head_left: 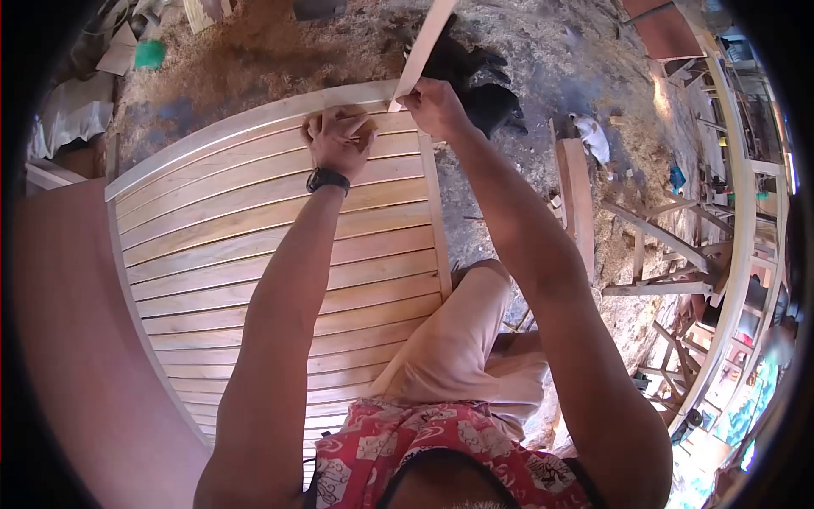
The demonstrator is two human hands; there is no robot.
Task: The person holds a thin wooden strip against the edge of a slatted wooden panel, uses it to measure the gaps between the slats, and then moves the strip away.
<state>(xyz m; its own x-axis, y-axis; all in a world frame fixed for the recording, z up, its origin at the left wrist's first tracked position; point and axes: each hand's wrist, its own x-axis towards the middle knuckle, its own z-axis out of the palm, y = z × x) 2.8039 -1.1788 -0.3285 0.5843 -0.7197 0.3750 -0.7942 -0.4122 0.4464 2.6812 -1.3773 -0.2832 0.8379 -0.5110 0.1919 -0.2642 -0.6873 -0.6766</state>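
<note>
A slatted wooden panel (280,229) with a pale frame lies before me, its far edge curved in this wide view. My left hand (339,140), with a dark watch (327,180) on its wrist, rests near the panel's far edge. Its fingers are bent over a small tan piece that I cannot make out. At the panel's far right corner, my right hand (437,109) is closed on a thin wooden strip (426,47). This strip slants up and away, its lower end at the corner of the frame.
A reddish-brown board (102,339) stands along the left side. Sawdust covers the floor (246,59). Dark objects (492,106) lie beyond my right hand. A timber block (577,195) and wooden frames (661,233) stand to the right. A green item (150,54) is at far left.
</note>
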